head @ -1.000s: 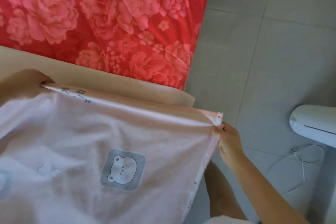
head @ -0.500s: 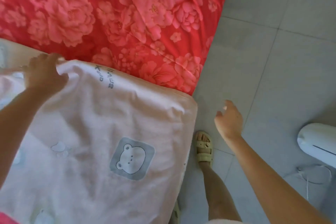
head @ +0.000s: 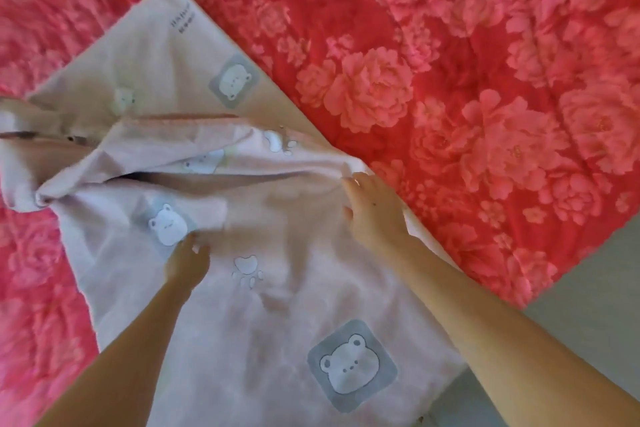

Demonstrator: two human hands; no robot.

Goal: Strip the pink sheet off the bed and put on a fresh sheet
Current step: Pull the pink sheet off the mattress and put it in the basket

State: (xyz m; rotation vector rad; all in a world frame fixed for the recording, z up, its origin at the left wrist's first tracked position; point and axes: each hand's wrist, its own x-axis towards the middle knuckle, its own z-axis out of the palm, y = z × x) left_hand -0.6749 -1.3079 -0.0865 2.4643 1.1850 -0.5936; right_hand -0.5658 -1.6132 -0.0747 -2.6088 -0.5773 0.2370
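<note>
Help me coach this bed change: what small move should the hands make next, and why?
Probably the right hand should grip the fold edge at its fingertips and draw it outward, while the left hand holds the layer it seems to pinch. The bear-print sheet lies folded on the red floral cover, bunched at its left end, with a gap open between layers.

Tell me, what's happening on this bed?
A person is handling a pale pink sheet printed with bears, which lies crumpled and partly folded over on a red floral cover. The left hand grips the cloth near its middle; the right hand rests on a fold by the sheet's edge, though whether it grips is unclear. The sheet is not spread flat.
</note>
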